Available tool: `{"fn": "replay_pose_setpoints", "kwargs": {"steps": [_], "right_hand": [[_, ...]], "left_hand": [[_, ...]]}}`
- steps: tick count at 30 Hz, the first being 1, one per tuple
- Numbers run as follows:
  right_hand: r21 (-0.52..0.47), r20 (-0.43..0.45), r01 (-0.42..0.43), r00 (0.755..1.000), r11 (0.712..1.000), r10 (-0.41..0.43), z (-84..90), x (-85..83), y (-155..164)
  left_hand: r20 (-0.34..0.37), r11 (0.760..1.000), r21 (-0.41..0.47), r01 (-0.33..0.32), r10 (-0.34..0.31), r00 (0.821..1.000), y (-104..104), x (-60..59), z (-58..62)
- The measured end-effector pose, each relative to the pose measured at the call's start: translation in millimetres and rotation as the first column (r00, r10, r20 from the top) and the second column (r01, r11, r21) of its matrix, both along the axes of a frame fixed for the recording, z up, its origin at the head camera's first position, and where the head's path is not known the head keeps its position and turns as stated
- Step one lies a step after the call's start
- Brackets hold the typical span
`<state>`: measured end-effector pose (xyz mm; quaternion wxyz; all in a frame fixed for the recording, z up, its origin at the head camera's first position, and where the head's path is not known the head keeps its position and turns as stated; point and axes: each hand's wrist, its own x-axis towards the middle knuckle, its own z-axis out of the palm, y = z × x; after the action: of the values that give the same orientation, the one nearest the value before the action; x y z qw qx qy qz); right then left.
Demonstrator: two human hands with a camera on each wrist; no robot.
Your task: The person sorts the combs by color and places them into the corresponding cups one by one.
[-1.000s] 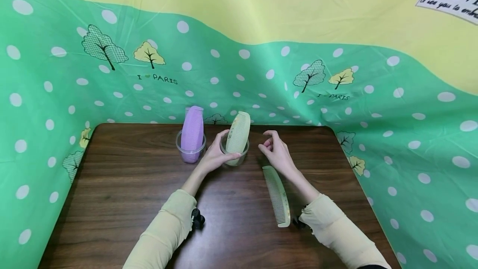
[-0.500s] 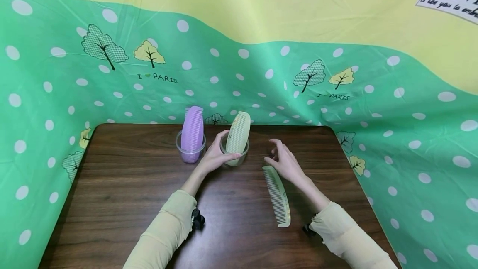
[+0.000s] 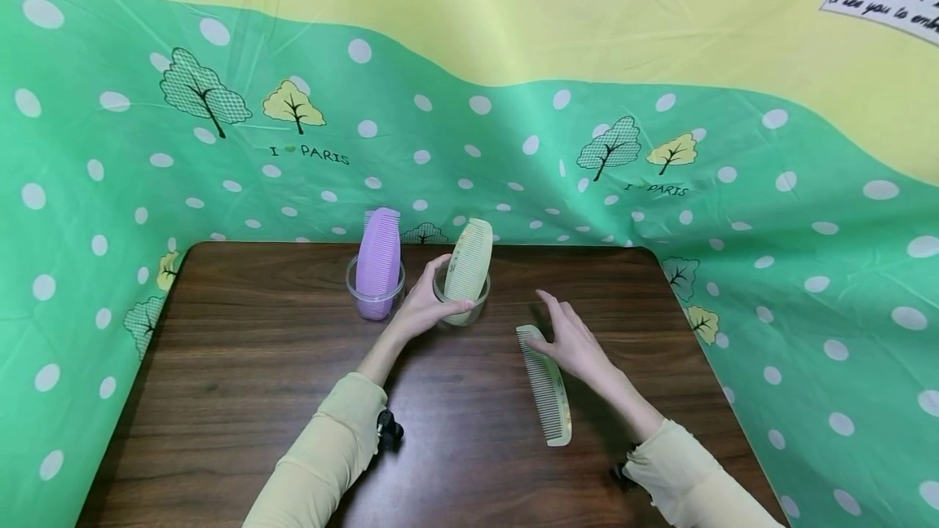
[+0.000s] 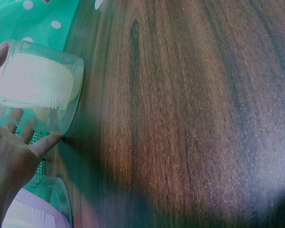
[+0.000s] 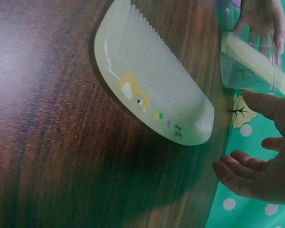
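Observation:
My left hand (image 3: 425,306) grips a clear plastic cup (image 3: 460,300) (image 4: 40,92) that holds a pale green comb (image 3: 467,261) standing upright. A second pale green comb (image 3: 546,381) (image 5: 154,80) lies flat on the dark wooden table (image 3: 242,365). My right hand (image 3: 575,341) (image 5: 263,161) hovers open just right of that comb's far end, fingers relaxed, holding nothing. Another clear cup (image 3: 374,293) to the left holds a purple comb (image 3: 378,255).
A green and yellow dotted cloth (image 3: 660,145) walls in the table at the back and both sides. Both cups stand near the table's far edge. Bare wood lies at the front left.
My right hand has drawn back from beside the cup and come down toward the far end of the flat comb. The left hand and both cups have stayed still.

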<state>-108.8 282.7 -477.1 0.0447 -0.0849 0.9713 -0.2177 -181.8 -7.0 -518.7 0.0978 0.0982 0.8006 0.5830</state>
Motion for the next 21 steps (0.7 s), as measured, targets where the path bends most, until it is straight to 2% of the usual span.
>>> {"fn": "replay_pose_setpoints", "kwargs": {"steps": [9,16,21], "right_hand": [[0.054,0.084,0.009,0.996,0.998,-0.014,0.5,15.7,1],[0.083,0.188,0.029,0.981,0.996,-0.044,-1.9,25.4,1],[0.091,0.201,0.033,0.978,0.995,-0.051,-4.2,29.2,2]], "left_hand": [[-0.01,1.0,0.014,0.005,-0.005,1.0,0,-0.3,-1.6],[-0.004,1.0,0.011,0.002,-0.002,1.0,-1,0.7,-1.0],[-0.003,1.0,0.013,0.0,0.0,1.0,-1,1.3,-1.1]]}}
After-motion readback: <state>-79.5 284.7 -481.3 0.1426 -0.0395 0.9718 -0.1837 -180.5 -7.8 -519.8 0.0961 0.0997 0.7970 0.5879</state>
